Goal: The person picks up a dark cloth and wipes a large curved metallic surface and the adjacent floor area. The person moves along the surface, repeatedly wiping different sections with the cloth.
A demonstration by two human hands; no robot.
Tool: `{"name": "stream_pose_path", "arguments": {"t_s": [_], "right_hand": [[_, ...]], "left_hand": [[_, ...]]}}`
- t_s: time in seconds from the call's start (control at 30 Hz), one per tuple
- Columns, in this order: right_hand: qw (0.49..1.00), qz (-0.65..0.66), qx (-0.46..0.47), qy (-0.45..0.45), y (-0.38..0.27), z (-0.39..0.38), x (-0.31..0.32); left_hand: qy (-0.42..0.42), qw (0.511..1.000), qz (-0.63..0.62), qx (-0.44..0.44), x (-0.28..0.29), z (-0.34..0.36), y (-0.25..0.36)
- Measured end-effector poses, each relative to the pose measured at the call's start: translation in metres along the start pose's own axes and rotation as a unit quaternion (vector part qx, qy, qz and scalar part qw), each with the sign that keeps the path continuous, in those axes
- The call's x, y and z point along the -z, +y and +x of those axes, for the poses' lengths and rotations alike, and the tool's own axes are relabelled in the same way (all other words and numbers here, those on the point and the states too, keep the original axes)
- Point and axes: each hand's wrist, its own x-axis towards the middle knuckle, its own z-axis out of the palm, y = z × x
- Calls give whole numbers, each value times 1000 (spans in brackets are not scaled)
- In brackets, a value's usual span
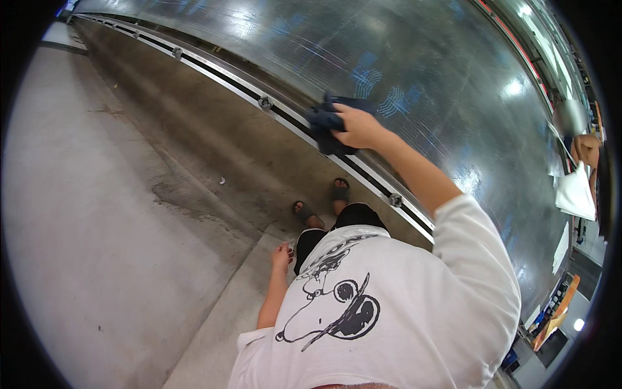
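My right hand (361,127) is closed on a bunched dark blue cloth (332,122). The cloth rests at the near edge of a large shiny metal table (440,71), partly over the rail (295,123) that runs along it. Blue wavy marks (392,102) show on the metal just beyond the cloth. Low beside my dark shorts hangs my left hand (282,256), its fingers curled in and nothing visible in them.
Several knobs, such as this round one (265,102), stick out from the rail. A worn concrete floor (97,214) lies to the left, with a raised step (227,311) near my feet. Another person (575,194) in white is partly seen at the far right of the table.
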Motion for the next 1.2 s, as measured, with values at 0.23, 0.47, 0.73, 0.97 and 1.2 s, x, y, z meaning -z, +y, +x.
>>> {"name": "stream_pose_path", "arguments": {"t_s": [0.23, 0.47, 0.73, 0.97, 1.2], "right_hand": [[968, -10, -219, -125, 80, 20, -62], [957, -53, -256, -125, 104, -94, -49], [935, 192, -296, -35, 79, -191, 33], [990, -105, -71, 57, 44, -20, -20], [949, -266, -113, -126, 54, 33, -56]], "left_hand": [[-1, 998, -36, -52, -2, -8, -2], [-3, 1000, 27, -8, -10, -20, -3], [-38, 997, -12, -66, -25, -7, 9], [-11, 994, 38, -101, -27, -16, 32], [14, 990, -50, -128, 4, -32, 8]]}}
